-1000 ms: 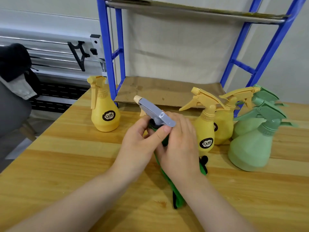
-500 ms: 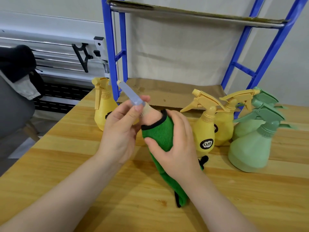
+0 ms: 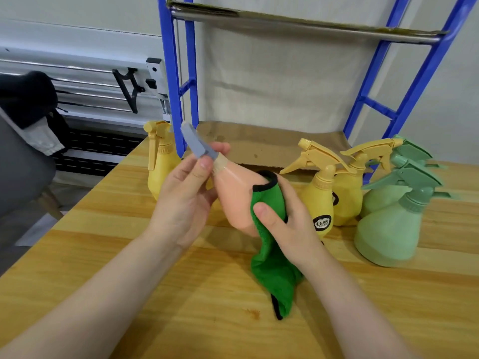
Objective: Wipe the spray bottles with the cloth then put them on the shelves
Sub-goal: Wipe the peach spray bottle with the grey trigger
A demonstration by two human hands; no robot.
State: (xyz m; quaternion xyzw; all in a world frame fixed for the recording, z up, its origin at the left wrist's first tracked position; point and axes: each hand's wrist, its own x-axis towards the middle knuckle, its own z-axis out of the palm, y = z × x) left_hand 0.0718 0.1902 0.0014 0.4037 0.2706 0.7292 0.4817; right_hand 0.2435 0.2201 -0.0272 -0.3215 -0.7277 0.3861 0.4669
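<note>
Yellow spray bottle (image 3: 322,203) with black oval label, lettering illegible

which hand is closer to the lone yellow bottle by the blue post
Left. The left hand grips the peach bottle's grey sprayer just right of that yellow bottle; the right hand is farther right, holding the green cloth.

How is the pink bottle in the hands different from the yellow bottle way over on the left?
The pink bottle has a grey sprayer, the left yellow bottle a yellow one. The pink bottle is held tilted above the table by the left hand while the right hand presses the green cloth on it; the yellow bottle stands upright, untouched. Both have round, pear-shaped bodies.
</note>
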